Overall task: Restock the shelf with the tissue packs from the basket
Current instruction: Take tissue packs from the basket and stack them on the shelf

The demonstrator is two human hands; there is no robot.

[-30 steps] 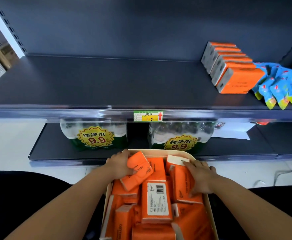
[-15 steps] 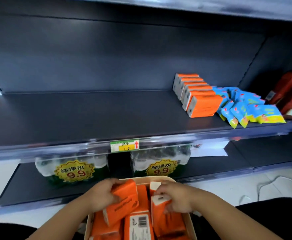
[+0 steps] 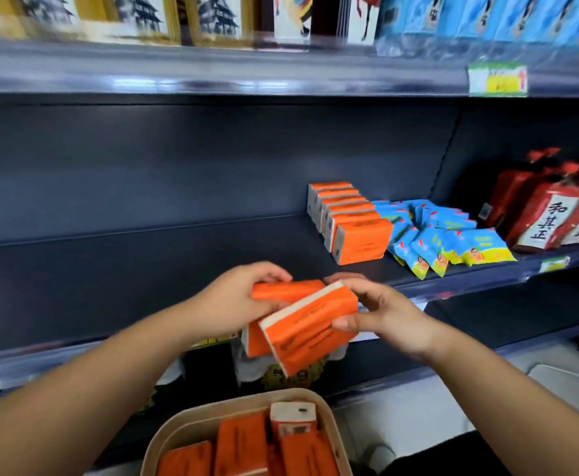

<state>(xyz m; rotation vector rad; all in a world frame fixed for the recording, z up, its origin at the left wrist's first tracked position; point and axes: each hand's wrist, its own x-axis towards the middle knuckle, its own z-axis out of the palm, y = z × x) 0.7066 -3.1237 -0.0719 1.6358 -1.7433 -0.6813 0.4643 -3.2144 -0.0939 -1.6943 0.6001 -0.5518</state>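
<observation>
Left hand [image 3: 233,300] grips an orange film-wrapped tissue pack [image 3: 286,291]; right hand [image 3: 391,314] pinches a second orange pack [image 3: 310,329]. Red bottles [image 3: 549,214] at 3 o'clock read "和其正".

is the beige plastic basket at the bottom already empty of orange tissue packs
No, several orange tissue packs lie inside the beige plastic basket.

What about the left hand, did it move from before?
Yes. The left hand rose out of the basket, holding a tissue pack, up to the shelf.

Dark shelf [image 3: 143,269]: row of orange tissue packs [image 3: 360,235], blue packets [image 3: 453,242] just beside.
</observation>
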